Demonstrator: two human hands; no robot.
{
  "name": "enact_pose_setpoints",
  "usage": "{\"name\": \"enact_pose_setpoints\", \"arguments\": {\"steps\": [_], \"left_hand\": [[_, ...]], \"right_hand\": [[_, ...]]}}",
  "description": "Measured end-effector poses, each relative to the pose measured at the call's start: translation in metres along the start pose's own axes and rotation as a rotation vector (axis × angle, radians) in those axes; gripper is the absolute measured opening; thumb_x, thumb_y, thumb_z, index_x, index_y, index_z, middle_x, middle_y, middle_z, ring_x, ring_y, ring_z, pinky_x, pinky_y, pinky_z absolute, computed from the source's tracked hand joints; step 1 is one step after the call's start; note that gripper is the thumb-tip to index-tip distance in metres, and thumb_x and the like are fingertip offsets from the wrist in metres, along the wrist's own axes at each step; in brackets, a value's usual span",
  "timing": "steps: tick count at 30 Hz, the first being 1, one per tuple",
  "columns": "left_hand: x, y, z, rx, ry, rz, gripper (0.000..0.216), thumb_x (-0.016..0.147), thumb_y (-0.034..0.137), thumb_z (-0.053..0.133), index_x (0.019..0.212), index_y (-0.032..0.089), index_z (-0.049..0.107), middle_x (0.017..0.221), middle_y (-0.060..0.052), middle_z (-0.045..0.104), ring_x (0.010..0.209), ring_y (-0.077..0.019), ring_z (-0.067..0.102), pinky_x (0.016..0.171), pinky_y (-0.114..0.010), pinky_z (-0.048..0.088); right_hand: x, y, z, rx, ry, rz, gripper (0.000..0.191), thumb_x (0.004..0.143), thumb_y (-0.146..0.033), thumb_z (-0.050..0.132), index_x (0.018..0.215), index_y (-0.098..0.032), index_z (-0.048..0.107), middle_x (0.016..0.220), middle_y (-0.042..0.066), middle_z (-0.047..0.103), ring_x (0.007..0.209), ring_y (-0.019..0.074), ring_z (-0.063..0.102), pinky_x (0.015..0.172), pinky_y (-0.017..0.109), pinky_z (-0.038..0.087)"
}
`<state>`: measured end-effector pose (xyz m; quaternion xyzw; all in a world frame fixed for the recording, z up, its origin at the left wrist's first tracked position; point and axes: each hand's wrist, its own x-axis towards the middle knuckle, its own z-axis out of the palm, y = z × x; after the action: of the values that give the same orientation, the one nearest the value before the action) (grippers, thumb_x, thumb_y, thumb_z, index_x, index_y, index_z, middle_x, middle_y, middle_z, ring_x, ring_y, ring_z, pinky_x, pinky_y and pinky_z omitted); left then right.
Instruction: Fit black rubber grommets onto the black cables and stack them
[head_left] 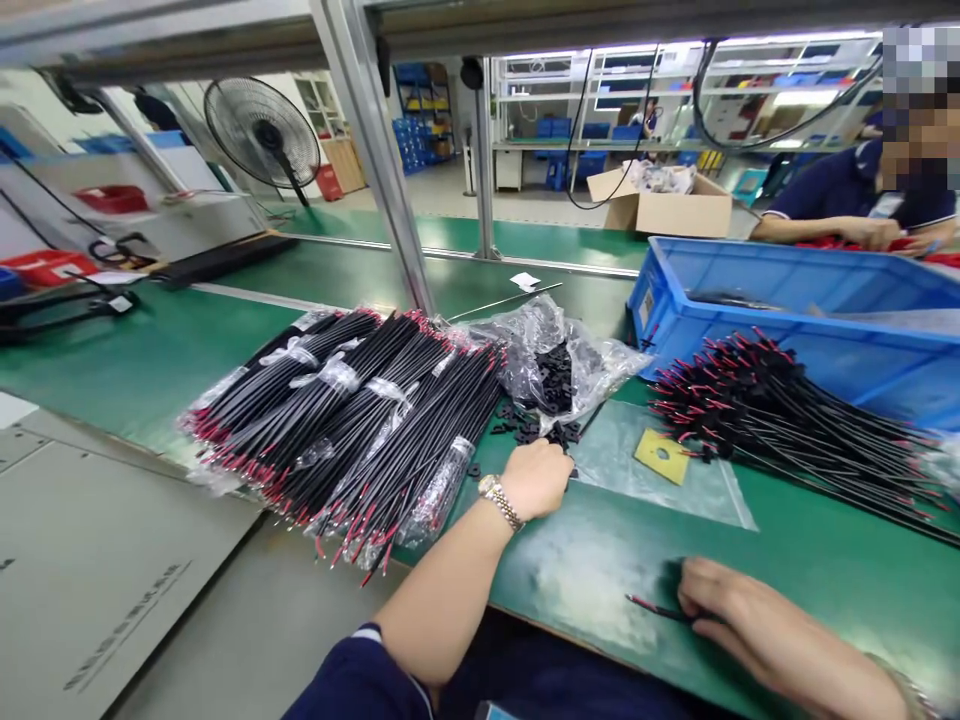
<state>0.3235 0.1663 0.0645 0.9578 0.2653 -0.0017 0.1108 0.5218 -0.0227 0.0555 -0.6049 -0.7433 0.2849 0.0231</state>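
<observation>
A green desk (750,560) carries everything, and one blue crate (787,300) stands at its far right; the other places here are told from that crate. To the crate's left lies one large heap of black wires with red tips (352,420), tied into several taped bundles whose number cannot be counted. Just in front of the crate, touching the desk, fans out one loose spread of the same red-tipped wires (787,420). Beyond the crate sits one open cardboard box (660,205), and a co-worker's arm (825,232) rests on the far side of the crate. Between the heap and the crate lies one crumpled clear bag (555,350) holding small black parts, with more of these small black parts (536,425) spilled at its mouth, too many and too small to count. Below and left of the crate, one flat clear sheet (675,480) bears one yellow square piece (662,456). The left hand (536,478), with one wristwatch, lies curled over the spilled parts, its fingers hidden, so their hold cannot be told. Nearest the viewer, well below the crate, the right hand (739,610) pinches one single wire (658,608) between closed fingers, flat against the desk.
</observation>
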Motion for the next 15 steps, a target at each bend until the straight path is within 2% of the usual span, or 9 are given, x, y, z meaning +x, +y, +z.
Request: {"name": "enact_pose_setpoints", "arguments": {"steps": [3,7,10,12,15], "left_hand": [[0.001,0.000,-0.004,-0.117,0.038,0.025,0.009,0.070,0.019,0.055,0.075,0.016,0.062,0.083,-0.007,0.062,0.081,-0.0221,0.056,0.066,-0.030,0.046],[0.003,0.002,-0.011,-0.503,0.162,0.092,0.010,0.070,0.022,0.060,0.078,0.016,0.061,0.077,-0.002,0.062,0.072,-0.0150,0.056,0.067,-0.025,0.044],[0.005,0.003,-0.013,-0.760,0.255,0.029,0.013,0.070,0.020,0.060,0.082,0.015,0.061,0.074,-0.001,0.061,0.067,-0.0122,0.054,0.064,-0.022,0.042],[0.006,0.003,-0.014,-0.831,0.298,-0.013,0.015,0.071,0.019,0.059,0.085,0.015,0.062,0.077,-0.002,0.060,0.069,-0.0123,0.053,0.064,-0.022,0.042],[0.007,0.004,-0.015,-0.851,0.324,-0.035,0.017,0.072,0.020,0.056,0.087,0.016,0.063,0.080,-0.003,0.059,0.070,-0.0126,0.053,0.063,-0.023,0.042]], "right_hand": [[0.009,0.002,-0.013,0.100,0.128,0.002,0.017,0.086,-0.023,0.036,0.077,-0.019,0.050,0.078,0.003,0.056,0.068,0.0136,0.053,0.065,0.026,0.045],[0.025,0.014,-0.034,0.170,0.460,0.079,0.016,0.086,-0.030,0.038,0.082,-0.019,0.049,0.071,0.002,0.056,0.062,0.0132,0.052,0.059,0.026,0.044],[0.045,0.030,-0.045,0.104,0.661,0.096,0.014,0.082,-0.026,0.043,0.084,-0.018,0.054,0.079,0.005,0.058,0.071,0.0159,0.054,0.066,0.029,0.045],[0.059,0.041,-0.047,0.044,0.729,0.118,0.014,0.080,-0.021,0.044,0.084,-0.017,0.057,0.081,0.006,0.058,0.075,0.0170,0.054,0.070,0.031,0.045],[0.076,0.051,-0.042,-0.046,0.754,0.192,0.020,0.079,-0.016,0.043,0.087,-0.017,0.061,0.082,0.006,0.057,0.078,0.0165,0.054,0.073,0.029,0.044]]}}
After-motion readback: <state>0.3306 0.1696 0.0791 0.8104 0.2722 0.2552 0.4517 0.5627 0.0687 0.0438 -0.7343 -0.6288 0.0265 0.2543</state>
